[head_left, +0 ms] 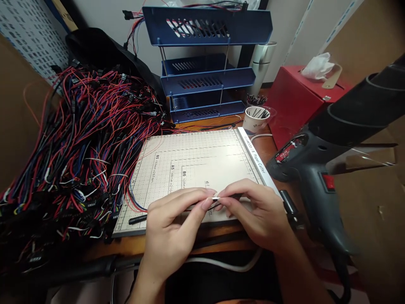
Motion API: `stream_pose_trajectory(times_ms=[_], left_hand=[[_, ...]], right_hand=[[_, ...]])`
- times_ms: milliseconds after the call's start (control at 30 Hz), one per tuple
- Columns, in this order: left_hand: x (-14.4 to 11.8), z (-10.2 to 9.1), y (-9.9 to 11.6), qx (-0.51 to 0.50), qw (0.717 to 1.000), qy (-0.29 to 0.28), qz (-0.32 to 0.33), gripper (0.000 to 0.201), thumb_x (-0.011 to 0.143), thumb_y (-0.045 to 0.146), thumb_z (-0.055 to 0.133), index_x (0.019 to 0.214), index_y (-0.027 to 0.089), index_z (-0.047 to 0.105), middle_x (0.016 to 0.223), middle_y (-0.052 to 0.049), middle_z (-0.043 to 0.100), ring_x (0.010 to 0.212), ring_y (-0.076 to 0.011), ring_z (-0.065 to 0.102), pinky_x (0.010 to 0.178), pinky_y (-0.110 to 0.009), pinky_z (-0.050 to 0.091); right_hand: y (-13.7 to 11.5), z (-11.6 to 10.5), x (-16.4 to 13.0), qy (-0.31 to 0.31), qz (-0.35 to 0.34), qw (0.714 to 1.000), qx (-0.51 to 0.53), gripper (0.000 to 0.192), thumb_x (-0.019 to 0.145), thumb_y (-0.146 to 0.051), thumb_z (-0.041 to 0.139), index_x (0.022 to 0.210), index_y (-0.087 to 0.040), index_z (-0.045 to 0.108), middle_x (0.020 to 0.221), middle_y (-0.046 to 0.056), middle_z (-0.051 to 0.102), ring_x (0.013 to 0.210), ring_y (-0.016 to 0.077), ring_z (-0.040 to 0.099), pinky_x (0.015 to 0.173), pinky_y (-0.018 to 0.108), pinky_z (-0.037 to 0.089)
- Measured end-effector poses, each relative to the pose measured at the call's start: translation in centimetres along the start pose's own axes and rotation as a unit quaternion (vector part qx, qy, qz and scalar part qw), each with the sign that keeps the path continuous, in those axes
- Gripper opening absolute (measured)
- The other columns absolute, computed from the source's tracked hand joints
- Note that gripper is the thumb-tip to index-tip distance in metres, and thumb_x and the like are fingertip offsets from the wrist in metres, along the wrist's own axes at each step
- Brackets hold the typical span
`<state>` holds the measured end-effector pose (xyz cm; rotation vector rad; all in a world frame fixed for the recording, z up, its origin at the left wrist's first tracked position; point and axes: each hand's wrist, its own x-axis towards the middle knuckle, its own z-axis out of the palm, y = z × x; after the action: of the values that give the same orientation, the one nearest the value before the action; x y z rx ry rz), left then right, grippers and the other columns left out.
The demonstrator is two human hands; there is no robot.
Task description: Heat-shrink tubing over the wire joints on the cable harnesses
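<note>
Over the near part of the paper cutter board (193,147), the fingertips of both my hands meet. A small white piece (215,198) shows between them, with dark wire beside it. My left hand (172,230) pinches the wire, thumb against forefinger. From behind that hand, red and blue wires (134,200) run back toward the left, and a black plug end (137,220) pokes out on the board. My right hand (261,211) is closed on the same wire from the other side. Its fingers hide most of what it grips, so the exact joint cannot be made out.
A big heap of red, black and blue wire harnesses (104,114) fills the left. At the right stands a black heat gun (311,169), near a red box (294,97). A blue letter tray (205,80) and a cup of thin black tubes (256,120) are behind the board.
</note>
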<state>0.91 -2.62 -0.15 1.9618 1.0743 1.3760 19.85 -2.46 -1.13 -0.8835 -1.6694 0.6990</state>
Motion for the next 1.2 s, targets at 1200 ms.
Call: stream_pose_trajectory(times_ms=[1200], left_hand=[[-1.4,-2.8,-0.2,0.318,0.943,-0.057,0.086,0.026,0.102,0.009,0.057,0.122,0.016,0.073,0.083,-0.002,0.074,0.074,-0.0185,0.059,0.081,-0.037,0.04]], right_hand=[[0.4,0.8,-1.1,0.335,0.027,0.942,-0.024,0.011,0.09,-0.02,0.083,0.097,-0.017,0.074,0.067,0.0,0.069,0.051,0.0124,0.066,0.048,0.021,0.055]])
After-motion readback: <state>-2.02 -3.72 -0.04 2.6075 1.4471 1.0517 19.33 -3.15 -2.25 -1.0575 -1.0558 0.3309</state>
